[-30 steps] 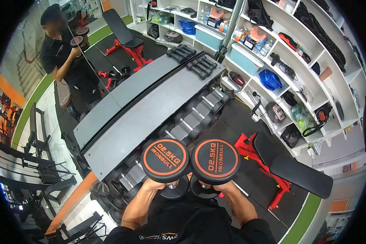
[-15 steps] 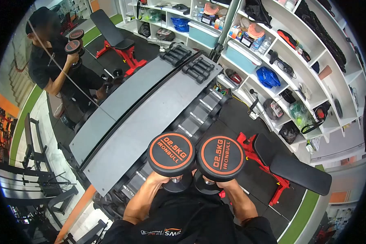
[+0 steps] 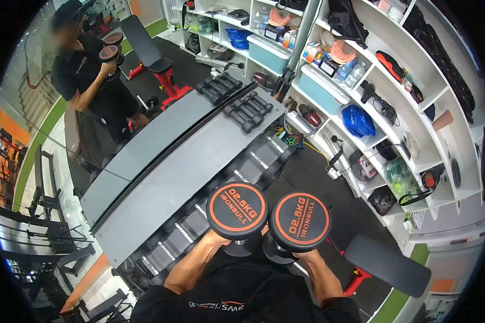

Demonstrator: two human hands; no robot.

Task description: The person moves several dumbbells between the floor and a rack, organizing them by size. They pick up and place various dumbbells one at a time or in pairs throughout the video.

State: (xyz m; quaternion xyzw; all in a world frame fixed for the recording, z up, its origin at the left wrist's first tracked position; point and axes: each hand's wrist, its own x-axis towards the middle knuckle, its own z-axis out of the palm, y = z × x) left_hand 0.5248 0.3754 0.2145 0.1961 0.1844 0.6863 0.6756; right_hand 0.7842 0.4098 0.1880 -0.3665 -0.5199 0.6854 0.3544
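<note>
Two round black dumbbells with orange rims, marked 02.5KG IRONBULL, stand upright side by side before my chest. My left hand (image 3: 216, 238) is wrapped round the handle of the left dumbbell (image 3: 237, 211), just under its upper head. Likewise, my right hand (image 3: 308, 255) grips the right dumbbell (image 3: 300, 222). The upper heads hide most of my fingers and both handles. Little space separates the two dumbbells, and their lower heads partly show beneath.
Ahead stands a dumbbell rack with a grey top (image 3: 161, 167), small dumbbells (image 3: 248, 111) on it and larger ones (image 3: 191, 223) below. A mirror behind reflects a person (image 3: 91, 81). White shelves (image 3: 382, 107) hold bags, bottles and bins. A black bench (image 3: 388, 264) is at right.
My view has shifted, so the rack sits further left and the bench lower. Both dumbbells appear slightly lower and to the right, still held upright in my hands.
</note>
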